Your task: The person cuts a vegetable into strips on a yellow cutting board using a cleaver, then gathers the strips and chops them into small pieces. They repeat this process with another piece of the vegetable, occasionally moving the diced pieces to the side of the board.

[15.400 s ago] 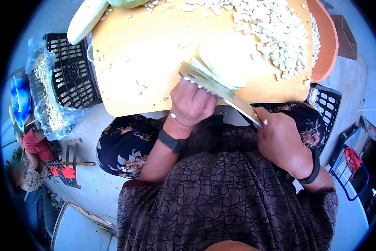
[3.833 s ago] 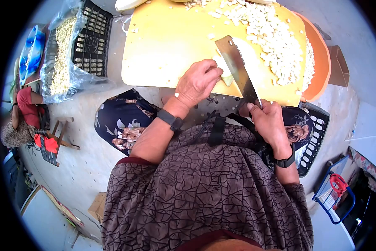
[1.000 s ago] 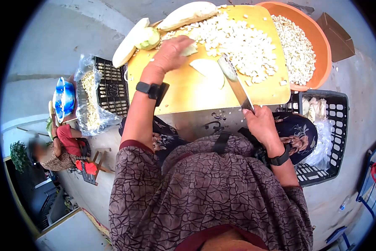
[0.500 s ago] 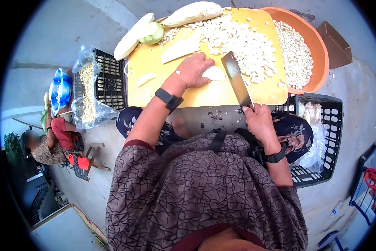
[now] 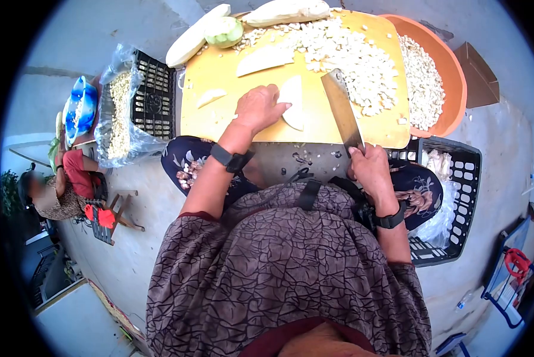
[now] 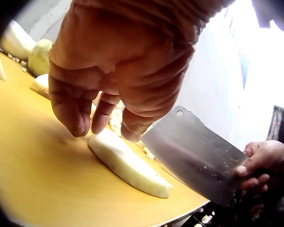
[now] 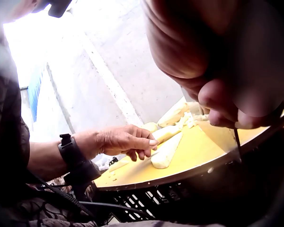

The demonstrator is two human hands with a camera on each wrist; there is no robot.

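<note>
My left hand (image 5: pixel 260 110) hovers over the yellow cutting board (image 5: pixel 210 122), its fingers bent loosely downward. In the left wrist view its fingertips come right at one end of a pale peeled vegetable wedge (image 6: pixel 130 165); nothing is gripped. The head view shows the same wedge (image 5: pixel 292 101) lying lengthwise to the right of this hand. My right hand (image 5: pixel 371 169) grips the handle of a cleaver (image 5: pixel 340 107), whose broad blade stands over the board, right of the wedge. A larger cut piece (image 5: pixel 265 60) and a thin slice (image 5: pixel 211 97) lie farther left.
Diced vegetable (image 5: pixel 353 62) covers the board's far right. Whole peeled vegetables (image 5: pixel 198 37) and a round greenish one (image 5: pixel 224 31) line the back left. An orange basin (image 5: pixel 456 74) of dice stands at the right, above a black crate (image 5: pixel 464 208). Another person (image 5: pixel 57 193) sits far left.
The left hand has set the larger piece down at the left, then turned the wedge lengthwise and drawn back slightly left of it. The right hand keeps the cleaver at nearly the same spot.
</note>
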